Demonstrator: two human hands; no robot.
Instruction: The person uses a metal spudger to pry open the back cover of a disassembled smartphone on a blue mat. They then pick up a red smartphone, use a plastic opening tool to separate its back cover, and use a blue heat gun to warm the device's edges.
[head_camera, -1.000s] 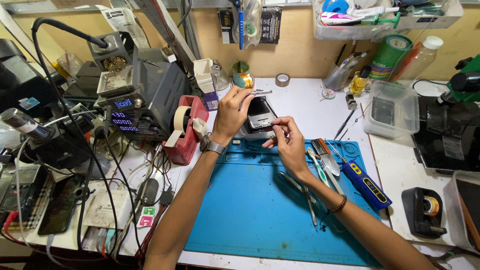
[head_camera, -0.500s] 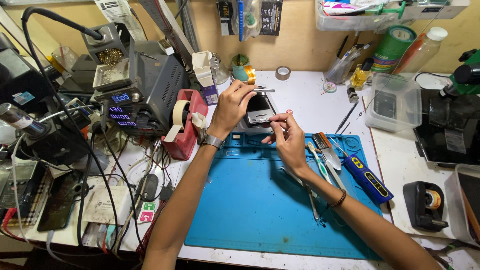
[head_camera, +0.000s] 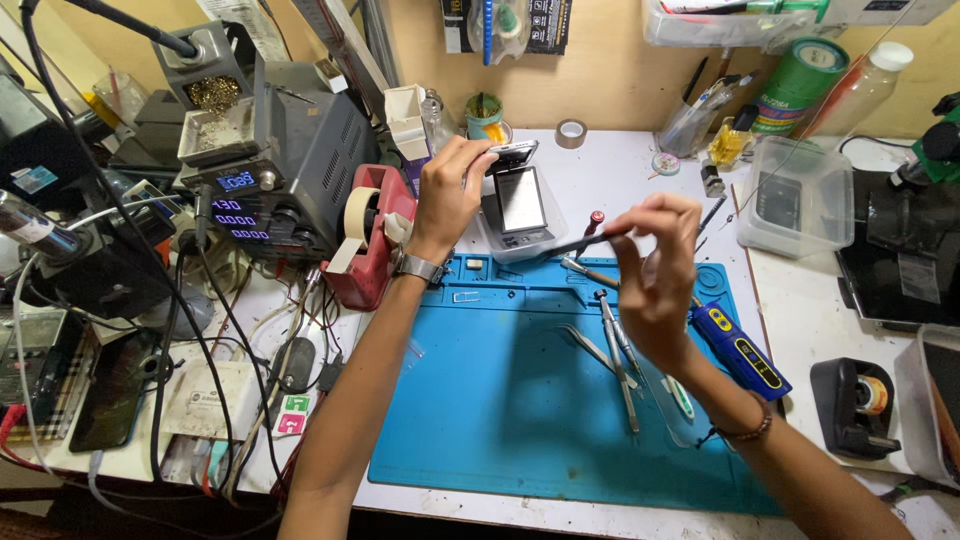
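Left hand (head_camera: 450, 195): raised over the far edge of the blue mat (head_camera: 500, 420), fingers (head_camera: 478, 160) pinched together on a small silver part (head_camera: 514, 153) held above the clear tray (head_camera: 520, 215).
Right hand (head_camera: 655, 275): lifted over the mat's right half, fingers (head_camera: 640, 225) clamped on a thin dark tool (head_camera: 580, 243) that points left toward the tray.
Phone (head_camera: 521, 200): lies screen-up in the clear tray, just beyond the mat — between the two hands.
Tweezers (head_camera: 615, 355): several metal pairs lie loose on the mat, below the right hand.
Blue electric screwdriver (head_camera: 740, 350): rests at the mat's right edge, partly behind the right wrist.
Red tape dispenser (head_camera: 365, 240): stands on the table (head_camera: 800, 310) just left of the left wrist.
Power supply (head_camera: 280, 165): dark box with lit blue digits, left of the dispenser.
Clear lidded box (head_camera: 795, 195): on the table to the right, well apart from both hands.
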